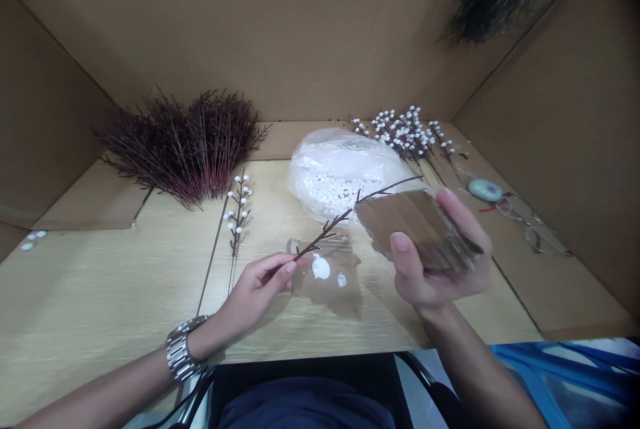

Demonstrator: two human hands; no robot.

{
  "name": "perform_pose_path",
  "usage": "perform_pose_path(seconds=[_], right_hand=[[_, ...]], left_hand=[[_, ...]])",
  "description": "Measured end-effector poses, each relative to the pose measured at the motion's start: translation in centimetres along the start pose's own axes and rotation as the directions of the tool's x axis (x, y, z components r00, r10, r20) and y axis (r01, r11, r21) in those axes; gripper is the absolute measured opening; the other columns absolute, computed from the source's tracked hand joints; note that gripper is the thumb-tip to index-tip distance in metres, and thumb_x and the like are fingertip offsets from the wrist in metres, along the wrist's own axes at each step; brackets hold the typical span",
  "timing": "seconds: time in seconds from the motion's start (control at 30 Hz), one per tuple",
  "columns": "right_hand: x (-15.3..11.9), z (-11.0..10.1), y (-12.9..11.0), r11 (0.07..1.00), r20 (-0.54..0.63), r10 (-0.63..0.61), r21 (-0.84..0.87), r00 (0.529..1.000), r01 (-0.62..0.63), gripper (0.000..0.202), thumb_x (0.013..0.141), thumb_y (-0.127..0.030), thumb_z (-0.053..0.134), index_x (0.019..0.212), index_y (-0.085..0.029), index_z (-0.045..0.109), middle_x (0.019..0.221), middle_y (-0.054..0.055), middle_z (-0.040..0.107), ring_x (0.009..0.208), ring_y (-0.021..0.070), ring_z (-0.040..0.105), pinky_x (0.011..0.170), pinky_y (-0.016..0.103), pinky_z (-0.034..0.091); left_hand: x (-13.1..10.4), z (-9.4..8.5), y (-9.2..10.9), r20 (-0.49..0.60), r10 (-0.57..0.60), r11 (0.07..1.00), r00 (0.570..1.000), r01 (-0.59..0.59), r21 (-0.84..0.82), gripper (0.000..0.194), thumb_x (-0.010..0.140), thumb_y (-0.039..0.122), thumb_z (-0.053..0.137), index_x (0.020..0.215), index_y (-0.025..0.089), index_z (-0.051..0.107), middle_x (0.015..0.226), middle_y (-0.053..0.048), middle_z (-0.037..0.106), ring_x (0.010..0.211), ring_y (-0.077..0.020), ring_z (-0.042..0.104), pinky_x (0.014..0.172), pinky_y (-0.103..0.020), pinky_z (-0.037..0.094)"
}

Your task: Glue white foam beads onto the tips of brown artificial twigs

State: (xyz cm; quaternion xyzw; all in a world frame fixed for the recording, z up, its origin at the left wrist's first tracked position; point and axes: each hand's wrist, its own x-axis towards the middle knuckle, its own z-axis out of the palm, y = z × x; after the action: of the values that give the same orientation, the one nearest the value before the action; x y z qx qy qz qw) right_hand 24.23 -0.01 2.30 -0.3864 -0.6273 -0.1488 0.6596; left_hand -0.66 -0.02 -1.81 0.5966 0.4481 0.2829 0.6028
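My left hand [267,282] pinches one end of a bare brown artificial twig [325,234], which slants up to the right. My right hand [445,269] grips a folded piece of brown corrugated cardboard [407,219], thumb on its face. The twig's far part runs along the cardboard's upper left edge; whether they touch I cannot tell. Below the twig, a torn cardboard scrap [345,302] lies on the table, bearing a white glue-like blob [321,267] and a smaller smear. Left of it lies a twig with white berries [239,205].
A pile of bare twigs [200,149] lies back left. A clear plastic bag of white beads [335,182] sits mid-back, with berried twigs [405,132] behind it. Glasses [533,222] and a pale green oval object [485,189] lie right. Cardboard walls [300,35] enclose the table.
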Motion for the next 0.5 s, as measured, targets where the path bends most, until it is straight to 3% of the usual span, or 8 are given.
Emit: perform_pose_path(seconds=[0.1, 0.27, 0.5], right_hand=[[0.12, 0.06, -0.11, 0.999, -0.083, 0.016, -0.042, 0.996, -0.019, 0.063, 0.079, -0.026, 0.077, 0.14, -0.027, 0.061, 0.124, 0.008, 0.072, 0.096, 0.0343, 0.074, 0.068, 0.049, 0.067], [0.54, 0.21, -0.49, 0.992, -0.191, 0.078, -0.085, 0.978, -0.095, 0.057, 0.082, -0.035, 0.074, 0.138, -0.031, 0.063, 0.132, 0.006, 0.067, 0.115, 0.0385, 0.066, 0.089, 0.059, 0.061], [0.48, 0.44, -0.13, 0.985, -0.113, 0.169, -0.003, 0.979, -0.17, 0.06, 0.081, -0.027, 0.076, 0.139, -0.027, 0.061, 0.129, 0.008, 0.067, 0.11, 0.033, 0.069, 0.094, 0.053, 0.059]], left_hand=[[0.04, -0.06, 0.0, -0.008, 0.002, 1.0, 1.0, -0.002, 0.014, 0.033, 0.099, 0.042, 0.058, 0.11, 0.018, 0.077, 0.073, 0.0, 0.057, 0.072, -0.0178, 0.052, 0.069, -0.027, 0.043], [0.1, -0.09, -0.41, 0.0, 0.02, 0.999, 1.0, -0.02, -0.039, 0.032, 0.101, 0.041, 0.053, 0.109, 0.017, 0.073, 0.073, 0.0, 0.055, 0.07, -0.0167, 0.051, 0.068, -0.026, 0.042], [0.04, -0.09, -0.95, 0.008, 0.014, 0.996, 1.0, -0.013, -0.088, 0.03, 0.104, 0.041, 0.05, 0.108, 0.018, 0.068, 0.074, 0.001, 0.054, 0.069, -0.0153, 0.047, 0.065, -0.026, 0.038]])
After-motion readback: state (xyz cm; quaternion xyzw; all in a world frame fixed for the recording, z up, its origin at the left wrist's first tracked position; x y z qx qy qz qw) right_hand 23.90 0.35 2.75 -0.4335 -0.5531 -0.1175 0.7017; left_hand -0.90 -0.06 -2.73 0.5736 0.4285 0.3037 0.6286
